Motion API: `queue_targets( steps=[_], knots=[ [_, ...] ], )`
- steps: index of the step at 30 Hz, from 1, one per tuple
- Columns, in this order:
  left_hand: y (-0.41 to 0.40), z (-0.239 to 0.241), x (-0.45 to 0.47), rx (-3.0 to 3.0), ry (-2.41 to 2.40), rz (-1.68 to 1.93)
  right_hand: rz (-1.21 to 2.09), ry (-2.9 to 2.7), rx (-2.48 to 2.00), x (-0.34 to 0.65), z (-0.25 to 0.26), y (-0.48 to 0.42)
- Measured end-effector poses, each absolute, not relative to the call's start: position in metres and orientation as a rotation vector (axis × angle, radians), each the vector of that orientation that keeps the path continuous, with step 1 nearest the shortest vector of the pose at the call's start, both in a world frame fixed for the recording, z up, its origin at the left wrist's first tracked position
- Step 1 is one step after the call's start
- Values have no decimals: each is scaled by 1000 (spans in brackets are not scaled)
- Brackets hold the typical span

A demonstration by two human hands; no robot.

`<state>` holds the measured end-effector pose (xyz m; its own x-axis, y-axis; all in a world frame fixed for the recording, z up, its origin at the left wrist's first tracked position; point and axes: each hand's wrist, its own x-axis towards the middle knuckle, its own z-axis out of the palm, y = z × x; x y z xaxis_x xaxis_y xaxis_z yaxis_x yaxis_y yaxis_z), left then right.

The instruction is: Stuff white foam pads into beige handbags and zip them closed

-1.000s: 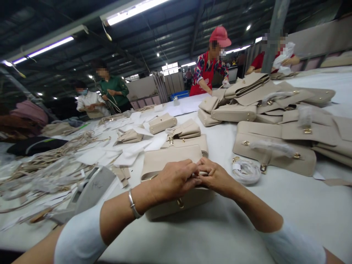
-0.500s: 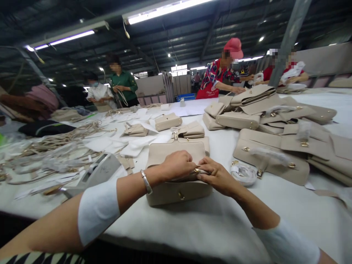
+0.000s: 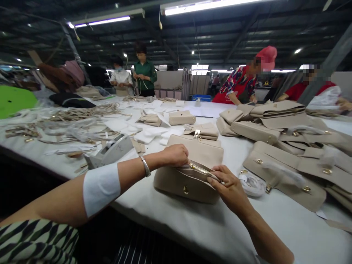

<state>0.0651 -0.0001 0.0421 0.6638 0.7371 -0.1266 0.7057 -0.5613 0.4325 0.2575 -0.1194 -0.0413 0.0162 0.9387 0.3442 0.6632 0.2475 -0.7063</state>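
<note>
A beige handbag [image 3: 189,183] with a gold clasp lies on the white table [image 3: 288,223] in front of me, its flap laid back. My left hand [image 3: 176,154] is closed on the left end of the bag's open top, by the gold zip. My right hand [image 3: 229,185] pinches the right end of the same zip opening. A silver bangle sits on my left wrist. Both forearms wear white sleeve covers.
Piles of beige bags [image 3: 277,126] fill the right side, and a wrapped white strap [image 3: 251,182] lies by my right hand. A grey tape dispenser [image 3: 110,151] and loose straps [image 3: 79,114] lie left. Several other people work at the table's far side.
My hands, together at the middle of the bag's top, have drawn apart to its two ends, exposing the zip. The camera view has swung to the left.
</note>
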Motion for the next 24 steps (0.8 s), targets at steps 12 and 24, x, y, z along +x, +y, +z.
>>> queue_targets(
  steps=[12,24],
  knots=[
    [21,41,18,2375,1075,139,403,-1796,-1506,260,-38,-124],
    [33,32,-20,2283,920,284,48,-1931,-1569,265,-50,-141]
  ],
)
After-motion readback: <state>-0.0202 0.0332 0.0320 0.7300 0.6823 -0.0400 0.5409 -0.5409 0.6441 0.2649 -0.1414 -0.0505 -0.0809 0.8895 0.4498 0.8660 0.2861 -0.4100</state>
